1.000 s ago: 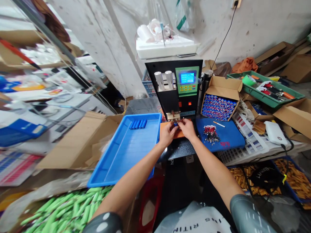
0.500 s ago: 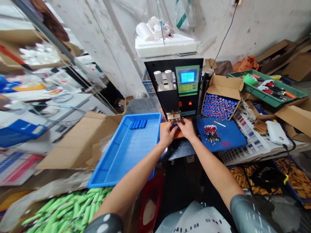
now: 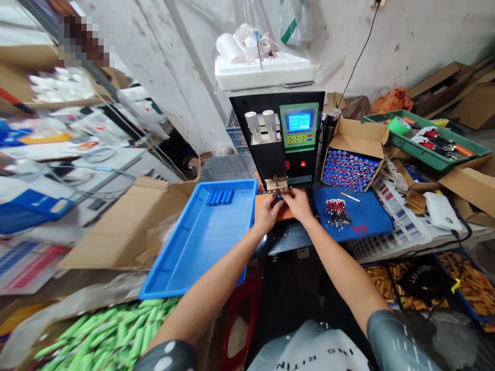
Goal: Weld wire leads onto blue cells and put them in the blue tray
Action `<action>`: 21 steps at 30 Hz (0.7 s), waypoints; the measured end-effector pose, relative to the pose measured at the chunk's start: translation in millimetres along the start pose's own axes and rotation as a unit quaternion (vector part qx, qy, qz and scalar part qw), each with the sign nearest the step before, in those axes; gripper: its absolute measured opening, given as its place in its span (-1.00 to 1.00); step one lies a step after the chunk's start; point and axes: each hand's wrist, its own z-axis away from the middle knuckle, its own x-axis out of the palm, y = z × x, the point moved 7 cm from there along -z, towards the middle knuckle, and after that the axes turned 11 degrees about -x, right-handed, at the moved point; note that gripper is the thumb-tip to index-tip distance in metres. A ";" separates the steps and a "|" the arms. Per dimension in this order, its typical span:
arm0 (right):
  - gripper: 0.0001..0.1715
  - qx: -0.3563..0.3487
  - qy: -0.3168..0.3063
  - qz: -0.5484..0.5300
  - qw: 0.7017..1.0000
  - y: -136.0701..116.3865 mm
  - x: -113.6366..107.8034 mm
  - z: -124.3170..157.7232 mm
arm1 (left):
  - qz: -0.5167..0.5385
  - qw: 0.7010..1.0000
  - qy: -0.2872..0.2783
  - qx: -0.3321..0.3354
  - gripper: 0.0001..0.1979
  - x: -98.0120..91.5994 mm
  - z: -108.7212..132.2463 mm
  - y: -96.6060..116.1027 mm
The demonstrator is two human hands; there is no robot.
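Note:
A black spot welder [image 3: 266, 162] with a lit screen stands in front of me, its electrode tips low at the centre. Right under the tips, a small piece of a blue battery cell [image 3: 280, 196] shows between my fingertips. My left hand [image 3: 267, 211] pinches it from the left, and my right hand [image 3: 297, 204] closes on it from the right. Both hands rest over an orange board [image 3: 285, 212]; the fingers cover most of the cell. Several blue cells [image 3: 219, 197] lie in a row in the blue tray [image 3: 193, 257] to the left.
On the right, red-and-black wire leads [image 3: 337, 212] lie on a blue cloth [image 3: 371, 221] beside a cigarette [image 3: 350, 197]. Behind them stands a carton [image 3: 358, 135] of blue cells. A green tray [image 3: 444, 159] sits farther right. Green wrapped packs [image 3: 112, 330] fill the lower left.

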 end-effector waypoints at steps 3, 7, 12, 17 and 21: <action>-0.64 -0.007 -0.001 -0.003 1.000 -0.9 0.8 -0.1 | -0.006 1.000 0.000 0.002 -0.62 -0.4 0.2 1.4; -0.64 -0.012 -0.002 -0.006 1.000 0.6 1.4 0.1 | -0.017 1.000 0.002 0.005 -0.63 -0.9 0.6 2.7; -0.64 -0.003 0.001 -0.002 1.000 0.3 -0.1 1.3 | -0.007 1.000 -0.001 0.001 -0.63 0.1 0.7 3.1; -0.65 -0.002 0.000 -0.003 1.000 -0.8 -0.6 2.0 | -0.005 1.000 0.004 0.002 -0.64 -0.4 0.9 4.9; -0.62 -0.013 -0.002 -0.008 1.000 2.0 1.0 0.9 | -0.012 1.000 0.005 0.005 -0.64 -0.9 0.7 2.8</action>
